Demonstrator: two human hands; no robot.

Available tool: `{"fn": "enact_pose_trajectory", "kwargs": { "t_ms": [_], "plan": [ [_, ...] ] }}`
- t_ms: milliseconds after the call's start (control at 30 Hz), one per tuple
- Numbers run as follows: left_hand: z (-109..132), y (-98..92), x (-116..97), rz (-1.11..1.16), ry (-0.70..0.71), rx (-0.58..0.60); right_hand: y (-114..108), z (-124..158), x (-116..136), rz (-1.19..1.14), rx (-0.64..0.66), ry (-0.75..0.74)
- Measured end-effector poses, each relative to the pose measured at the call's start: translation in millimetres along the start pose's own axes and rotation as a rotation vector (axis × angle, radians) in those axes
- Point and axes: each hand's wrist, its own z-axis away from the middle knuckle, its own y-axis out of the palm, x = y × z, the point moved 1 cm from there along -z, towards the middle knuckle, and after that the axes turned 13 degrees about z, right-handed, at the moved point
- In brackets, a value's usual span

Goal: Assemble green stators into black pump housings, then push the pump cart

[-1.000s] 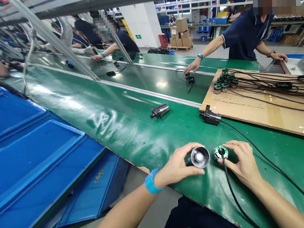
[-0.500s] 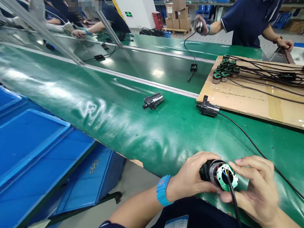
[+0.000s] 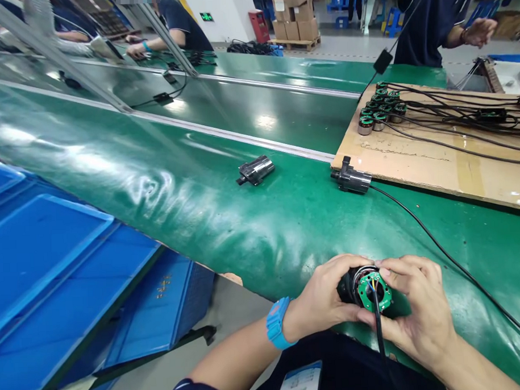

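Observation:
My left hand [image 3: 321, 301], with a blue wristband, is wrapped round a black cylindrical motor housing [image 3: 347, 287] near the front edge of the green belt [image 3: 191, 180]. My right hand [image 3: 413, 312] is closed on a round green circuit board [image 3: 374, 292] with a black cable, pressing it into the open end of the housing. The cable runs down from the board toward me. Both hands hold the parts together just above the belt.
A black housing [image 3: 256, 170] and a wired pump [image 3: 351, 179] lie on the belt. A cardboard sheet [image 3: 429, 160] holds several green-topped stators [image 3: 379, 111] and cables. Blue crates [image 3: 66, 264] stand at the left. Other workers stand across the belt.
One second ago the housing and the board were apart on the belt. I have since brought them together, and the board now sits deeper in the housing. The far worker lifted a wired part.

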Motion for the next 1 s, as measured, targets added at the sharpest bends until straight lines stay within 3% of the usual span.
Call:
{"fn": "enact_pose_trajectory", "kwargs": {
  "t_ms": [167, 367, 533, 633, 800, 900, 1000],
  "plan": [
    [2.9, 0.9, 2.4, -0.026, -0.034, -0.027, -0.8, -1.7, 0.4, 0.075, -0.012, -0.002],
    [5.4, 0.3, 4.2, -0.056, -0.005, -0.007, -4.8, -1.1, 0.7, 0.285, -0.028, -0.237],
    [10.1, -2.6, -9.6, -0.121, 0.063, -0.076, -20.4, -6.9, 4.8, 0.336, 0.014, -0.325],
    [13.5, -5.9, -12.9, -0.179, 0.091, -0.103, -19.1, -6.6, 7.5, 0.322, -0.002, -0.335],
    [12.7, -10.8, -4.6, -0.396, -0.006, -0.091, -6.0, -1.0, 0.8, 0.186, 0.169, -0.215],
    [11.6, -13.3, -2.9, -0.485, 0.029, -0.124, -19.1, 6.2, -8.9, 0.051, 0.233, -0.077],
    [10.4, -16.3, -9.7, -0.567, 0.08, -0.16, -32.8, 27.4, -16.8, -0.122, 0.41, -0.135]
  ]
}}
